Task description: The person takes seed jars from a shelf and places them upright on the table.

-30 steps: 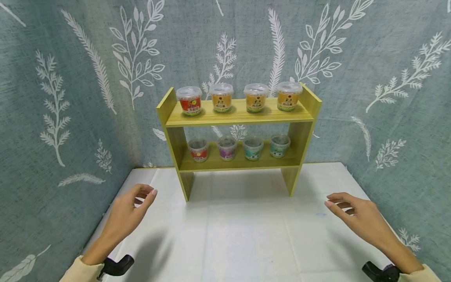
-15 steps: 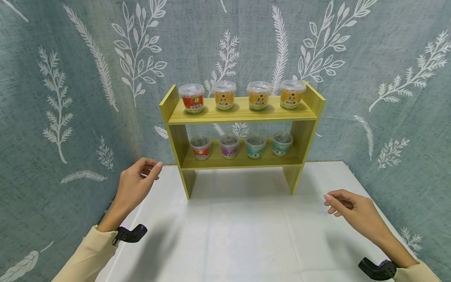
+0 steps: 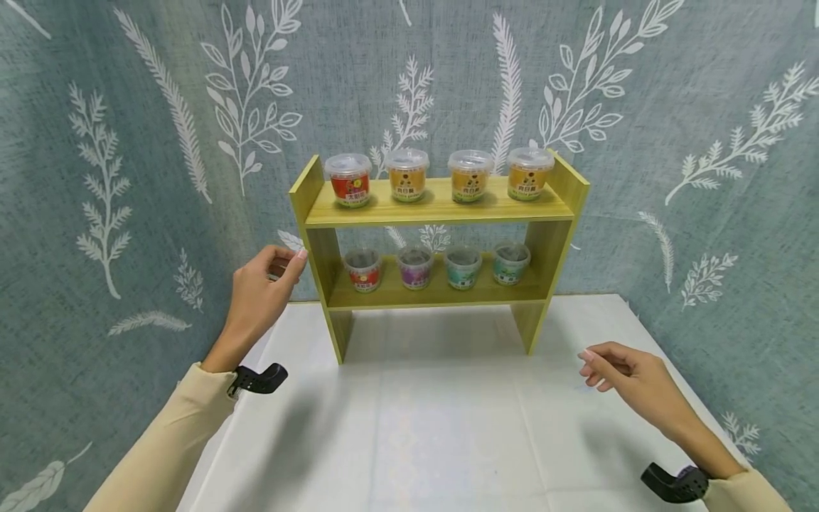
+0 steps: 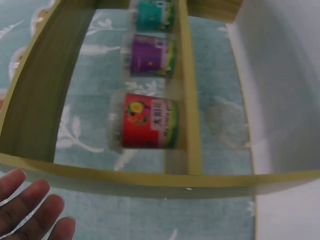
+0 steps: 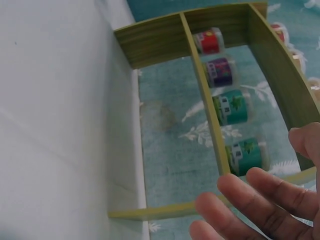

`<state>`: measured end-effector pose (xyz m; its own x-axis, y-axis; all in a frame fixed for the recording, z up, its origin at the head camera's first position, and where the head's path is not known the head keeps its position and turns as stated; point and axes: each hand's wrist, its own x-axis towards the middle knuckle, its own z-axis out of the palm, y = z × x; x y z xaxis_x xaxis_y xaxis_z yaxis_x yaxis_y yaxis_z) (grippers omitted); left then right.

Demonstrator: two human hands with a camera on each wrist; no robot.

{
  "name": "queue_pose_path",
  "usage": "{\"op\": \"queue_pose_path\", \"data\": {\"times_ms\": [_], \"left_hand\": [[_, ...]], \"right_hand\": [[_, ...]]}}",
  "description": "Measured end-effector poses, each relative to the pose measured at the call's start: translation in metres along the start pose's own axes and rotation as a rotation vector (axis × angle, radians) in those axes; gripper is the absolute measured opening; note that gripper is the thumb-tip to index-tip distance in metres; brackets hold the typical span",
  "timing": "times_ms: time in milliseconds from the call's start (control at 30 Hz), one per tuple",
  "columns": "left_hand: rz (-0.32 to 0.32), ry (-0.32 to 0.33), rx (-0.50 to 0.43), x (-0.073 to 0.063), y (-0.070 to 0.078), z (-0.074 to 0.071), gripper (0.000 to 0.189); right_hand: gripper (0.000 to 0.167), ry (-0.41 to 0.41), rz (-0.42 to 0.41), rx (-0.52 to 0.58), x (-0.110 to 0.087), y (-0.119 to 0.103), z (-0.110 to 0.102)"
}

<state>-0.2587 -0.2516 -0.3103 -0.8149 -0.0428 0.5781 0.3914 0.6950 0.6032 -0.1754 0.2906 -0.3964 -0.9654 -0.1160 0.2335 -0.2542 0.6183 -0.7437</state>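
My left hand (image 3: 262,291) is raised just left of a two-tier wooden shelf (image 3: 441,222), fingers loosely bent and holding nothing. In the left wrist view its fingers (image 4: 31,202) show beside the shelf's side panel. Over the white table to the right hovers my right hand (image 3: 630,380), bare of any object, its fingers relaxed. On the top tier stand lidded clear cups: a red-labelled cup (image 3: 351,186) at left, then three orange-labelled cups (image 3: 408,181). The lower tier bears another red-labelled cup (image 3: 364,279), a purple-labelled cup (image 3: 415,276) and two teal-labelled cups (image 3: 463,276).
The shelf stands at the back of a table (image 3: 441,441) covered in white cloth. Blue-green fabric (image 3: 147,235) with white leaf prints hangs behind and along both sides. Each wrist wears a black strapped device (image 3: 259,379).
My left hand has risen from above the table's left part, forward and right, to beside the shelf's left panel. The right hand has shifted slightly left. The cups stay in place.
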Motion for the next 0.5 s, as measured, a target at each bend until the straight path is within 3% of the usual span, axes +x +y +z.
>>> {"op": "queue_pose_path", "data": {"times_ms": [133,367,500], "left_hand": [[-0.005,0.031,-0.022,0.014,0.003,0.002,0.049],[-0.011,0.001,-0.042,0.030,0.007,0.004,0.054],[-0.009,0.026,-0.062,0.039,0.007,0.004,0.055]], "right_hand": [[0.030,-0.013,0.006,0.025,0.005,-0.003,0.002],[0.032,-0.019,0.032,0.065,0.011,-0.008,0.007],[0.033,-0.028,0.035,0.078,0.019,-0.016,0.010]]}}
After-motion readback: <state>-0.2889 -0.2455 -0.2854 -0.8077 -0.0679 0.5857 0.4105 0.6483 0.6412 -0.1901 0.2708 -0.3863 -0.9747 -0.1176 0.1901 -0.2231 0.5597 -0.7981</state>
